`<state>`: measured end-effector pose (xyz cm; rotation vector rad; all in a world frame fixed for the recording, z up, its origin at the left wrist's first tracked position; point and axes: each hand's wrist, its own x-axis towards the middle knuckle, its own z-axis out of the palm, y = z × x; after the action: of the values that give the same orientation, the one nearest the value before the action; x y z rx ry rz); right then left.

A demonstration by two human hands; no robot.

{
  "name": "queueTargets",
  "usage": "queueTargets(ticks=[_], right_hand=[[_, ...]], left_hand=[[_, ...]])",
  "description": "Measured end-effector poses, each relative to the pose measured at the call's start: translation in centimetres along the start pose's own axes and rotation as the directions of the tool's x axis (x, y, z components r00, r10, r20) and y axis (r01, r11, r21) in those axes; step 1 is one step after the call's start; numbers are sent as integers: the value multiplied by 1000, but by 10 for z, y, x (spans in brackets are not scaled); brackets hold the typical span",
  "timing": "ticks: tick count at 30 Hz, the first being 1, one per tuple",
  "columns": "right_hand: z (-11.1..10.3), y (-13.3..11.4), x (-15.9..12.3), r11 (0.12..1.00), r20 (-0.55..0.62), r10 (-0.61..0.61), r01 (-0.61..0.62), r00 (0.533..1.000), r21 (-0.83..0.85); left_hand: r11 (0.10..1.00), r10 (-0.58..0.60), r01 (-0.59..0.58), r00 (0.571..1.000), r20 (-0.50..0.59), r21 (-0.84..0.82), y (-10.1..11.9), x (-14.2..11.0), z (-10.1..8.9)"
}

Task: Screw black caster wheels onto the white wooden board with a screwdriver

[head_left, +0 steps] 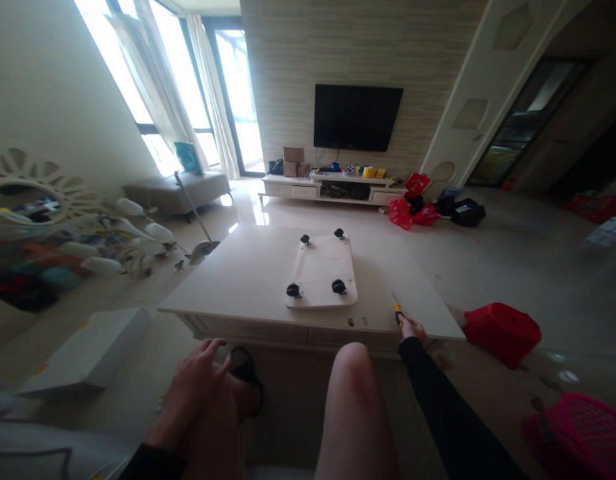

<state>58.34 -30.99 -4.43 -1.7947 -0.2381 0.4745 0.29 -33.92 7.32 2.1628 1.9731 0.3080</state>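
Note:
My right hand (413,328) is closed around the handle of a screwdriver (399,313) with a yellow and black grip, its metal shaft pointing away over the tabletop near the front right. My left hand (201,368) rests on my left knee, fingers loosely spread, holding nothing. On the white table (228,273) lies a white rectangular board (322,270) with rounded corners. Four black caster wheels stand up from its corners, among them a front right caster (339,287) and a front left caster (293,290). A small brown piece (351,322) lies at the table's front edge.
A red stool (503,333) and a pink basket (583,433) stand on the floor at right. To the left are a white box (93,350) and a lamp with several white shades (161,233). A TV cabinet (291,189) stands at the back.

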Motion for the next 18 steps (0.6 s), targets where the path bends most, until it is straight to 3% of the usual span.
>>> queueTargets(ticks=[3,5,13,16,18], right_hand=[[8,-3,12,977,-44,105,-111,993,-182],[15,-4,17,955,-56,108,-120,993,-271],[36,-4,19,864,10,-147,133,989,-486],[23,0,1,824,10,-248,216,969,-523],[-5,9,-21,791,51,-303,281,952,-543]], left_hand=[[997,64,-63,998,-12,53,23,0,2],[994,87,-85,996,-16,69,36,1,4],[985,174,-173,983,-63,18,68,1,18],[974,228,-227,970,-79,22,77,-2,21],[970,242,-241,968,-73,16,80,-3,20]])
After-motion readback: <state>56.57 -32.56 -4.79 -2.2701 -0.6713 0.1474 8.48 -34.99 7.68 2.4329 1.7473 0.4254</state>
